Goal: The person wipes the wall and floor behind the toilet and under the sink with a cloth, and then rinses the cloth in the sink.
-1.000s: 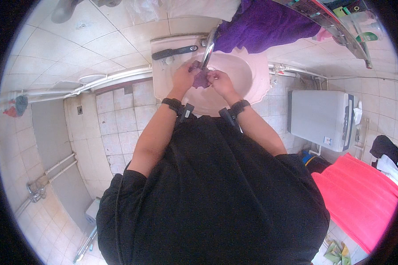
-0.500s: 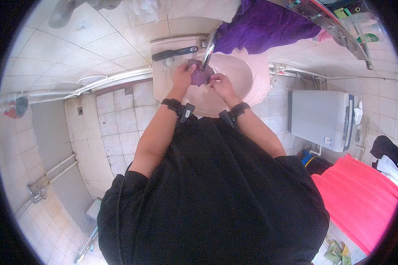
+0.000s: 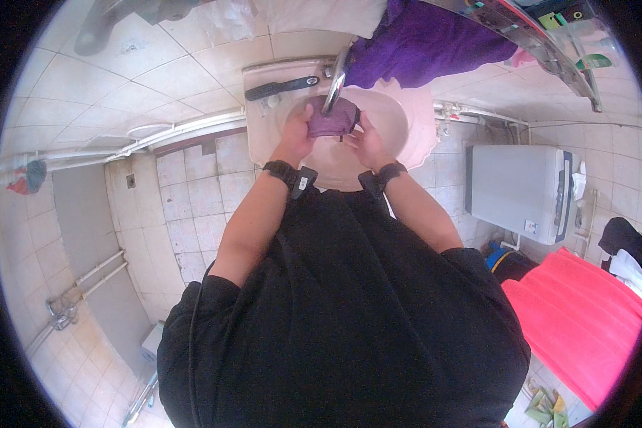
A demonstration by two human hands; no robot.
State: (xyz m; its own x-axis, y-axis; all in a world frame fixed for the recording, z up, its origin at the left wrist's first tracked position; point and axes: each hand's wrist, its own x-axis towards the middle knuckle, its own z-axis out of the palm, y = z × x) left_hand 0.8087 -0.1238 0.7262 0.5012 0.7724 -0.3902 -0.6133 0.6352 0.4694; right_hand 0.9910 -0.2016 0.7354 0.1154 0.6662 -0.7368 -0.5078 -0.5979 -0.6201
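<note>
A piece of purple cloth with a dark edge point(image 3: 329, 121) is spread between my two hands over the pink washbasin point(image 3: 415, 135). Its exact kind cannot be made out. At its left side, my left hand point(image 3: 297, 133) grips the cloth with the thumb on top. My right hand point(image 3: 367, 140) has hold of the right edge, fingers curling beneath it. The chrome tap point(image 3: 337, 82) reaches down over the cloth, its spout end close above the fabric. Whether water is running cannot be seen.
A black hairbrush point(image 3: 282, 88) lies on the basin's back left ledge. Behind the tap hangs a purple towel point(image 3: 428, 46), below a shelf point(image 3: 535, 43). A grey-white box-shaped appliance point(image 3: 513, 189) stands to the right, with a pink-red towel point(image 3: 578, 314) nearer me.
The purple cloth has been stretched wider and now shows more of its surface under the tap. My right hand has shifted slightly right, its fingers going from a pinch to a wider hold.
</note>
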